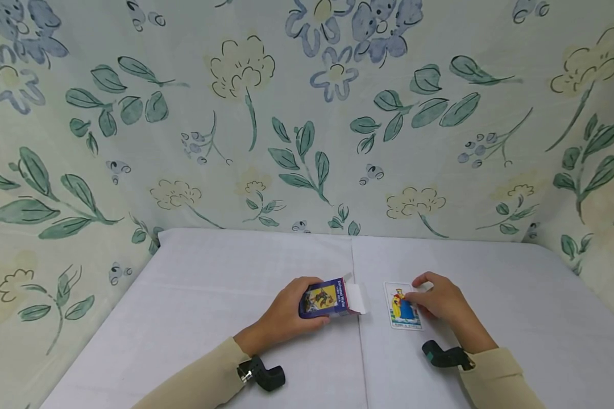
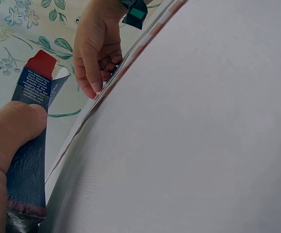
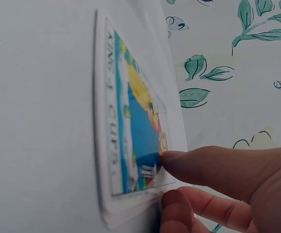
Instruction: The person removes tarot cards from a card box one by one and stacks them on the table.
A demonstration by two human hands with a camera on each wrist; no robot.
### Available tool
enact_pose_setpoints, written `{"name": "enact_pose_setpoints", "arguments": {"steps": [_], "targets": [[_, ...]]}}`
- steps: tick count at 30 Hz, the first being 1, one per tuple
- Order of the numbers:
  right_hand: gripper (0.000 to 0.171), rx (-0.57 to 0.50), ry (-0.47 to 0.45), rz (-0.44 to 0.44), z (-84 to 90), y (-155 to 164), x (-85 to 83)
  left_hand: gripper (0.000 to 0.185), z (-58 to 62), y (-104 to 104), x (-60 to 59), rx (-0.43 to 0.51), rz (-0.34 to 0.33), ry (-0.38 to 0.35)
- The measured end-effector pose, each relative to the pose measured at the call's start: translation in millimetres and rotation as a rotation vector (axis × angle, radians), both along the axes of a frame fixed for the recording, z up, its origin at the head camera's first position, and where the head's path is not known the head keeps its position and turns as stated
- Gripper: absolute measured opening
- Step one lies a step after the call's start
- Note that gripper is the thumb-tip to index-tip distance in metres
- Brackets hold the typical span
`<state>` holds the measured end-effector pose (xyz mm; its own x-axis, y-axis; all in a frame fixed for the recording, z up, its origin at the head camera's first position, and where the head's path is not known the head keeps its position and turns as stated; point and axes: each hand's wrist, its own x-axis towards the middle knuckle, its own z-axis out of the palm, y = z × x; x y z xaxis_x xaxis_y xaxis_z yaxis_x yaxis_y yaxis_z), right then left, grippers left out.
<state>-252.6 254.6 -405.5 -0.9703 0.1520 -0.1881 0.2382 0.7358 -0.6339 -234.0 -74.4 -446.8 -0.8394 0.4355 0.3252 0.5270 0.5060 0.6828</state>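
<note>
My left hand point(image 1: 298, 307) grips a blue card box point(image 1: 326, 298) lying on the white table point(image 1: 210, 295), its white end flap point(image 1: 355, 298) open toward the right. In the left wrist view my thumb point(image 2: 9, 141) lies across the box point(image 2: 31, 160). A small stack of picture cards point(image 1: 402, 307) lies face up just right of the box. My right hand point(image 1: 422, 298) holds the stack's right edge, thumb on the top card. Up close, the thumb point(image 3: 213, 170) presses the top card of the stack point(image 3: 131, 141) and a finger point(image 3: 199, 208) curls at its edge.
A floral cloth point(image 1: 307, 113) hangs behind and at both sides of the table. Black wrist-worn cameras point(image 1: 263, 374) sit on both forearms, just above the tabletop. A seam point(image 1: 355, 267) runs down the table's middle between box and cards.
</note>
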Motion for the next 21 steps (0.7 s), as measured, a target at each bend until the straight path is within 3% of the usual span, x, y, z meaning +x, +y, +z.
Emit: {"name": "enact_pose_setpoints", "arguments": {"steps": [21], "targets": [[0.040,0.002,0.001,0.008,0.9,-0.2,-1.4,0.074,0.3,0.0,-1.3,0.003,-0.017,0.010]]}}
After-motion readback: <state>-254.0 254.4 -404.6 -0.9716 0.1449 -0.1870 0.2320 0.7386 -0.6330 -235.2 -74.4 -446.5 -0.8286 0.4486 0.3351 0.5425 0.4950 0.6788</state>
